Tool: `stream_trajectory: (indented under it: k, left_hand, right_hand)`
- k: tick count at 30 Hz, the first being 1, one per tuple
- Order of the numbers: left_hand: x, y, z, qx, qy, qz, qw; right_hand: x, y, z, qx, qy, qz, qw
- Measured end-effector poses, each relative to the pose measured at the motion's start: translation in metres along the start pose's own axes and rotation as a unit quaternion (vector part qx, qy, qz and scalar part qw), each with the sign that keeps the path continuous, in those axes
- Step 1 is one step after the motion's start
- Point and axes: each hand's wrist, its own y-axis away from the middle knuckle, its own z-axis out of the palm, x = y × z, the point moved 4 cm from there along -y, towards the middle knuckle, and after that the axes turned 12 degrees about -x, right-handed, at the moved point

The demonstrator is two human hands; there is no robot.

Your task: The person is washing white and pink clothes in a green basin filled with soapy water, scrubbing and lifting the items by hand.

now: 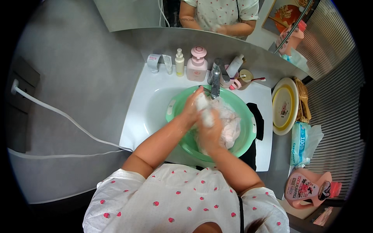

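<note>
Over a green basin [173,128] my two hands are closed on a bunched white cloth [201,101], which looks wet or foamy. My left hand [189,108] grips its upper part, close beneath the faucet [215,83]. Lower and to the right, my right hand [210,134] is wrapped on the cloth's other end and slightly smeared by motion. Pale pink and white laundry [230,130] lies heaped in the basin beside my right hand. Whether the white cloth is a small garment I cannot tell.
The basin sits in a white sink [134,112]. Behind stand a pink pump bottle [197,66], a slim white pump bottle [179,64] and a pink cup [232,73]. Black fabric [256,120] hangs at the right rim, near a tissue pack [301,143] and a pink detergent jug [305,188].
</note>
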Motion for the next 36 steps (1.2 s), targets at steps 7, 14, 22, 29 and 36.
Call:
stream_trajectory:
  k: [7,14,22,29,36]
  left_hand:
    - [-0.05,0.026,0.015,0.103,-0.092,0.006,0.99]
    - [-0.038,-0.006,-0.043,-0.007,-0.121,-0.024,0.992]
    - [-0.001,0.018,0.025,-0.031,-0.116,-0.117,0.986]
    - [0.028,0.01,-0.029,-0.201,-0.632,-0.236,0.711]
    - [-0.003,-0.054,-0.104,0.099,-0.804,-0.138,0.57]
  right_hand:
    - [0.022,-0.034,-0.031,0.062,0.068,-0.015,0.996]
    - [-0.007,0.013,0.003,0.002,0.005,-0.088,0.996]
    - [0.041,-0.057,-0.072,0.043,-0.131,0.172,0.975]
    - [0.063,-0.039,-0.064,-0.361,-0.037,0.324,0.874]
    - [0.179,-0.053,-0.036,-0.26,0.154,0.295,0.906]
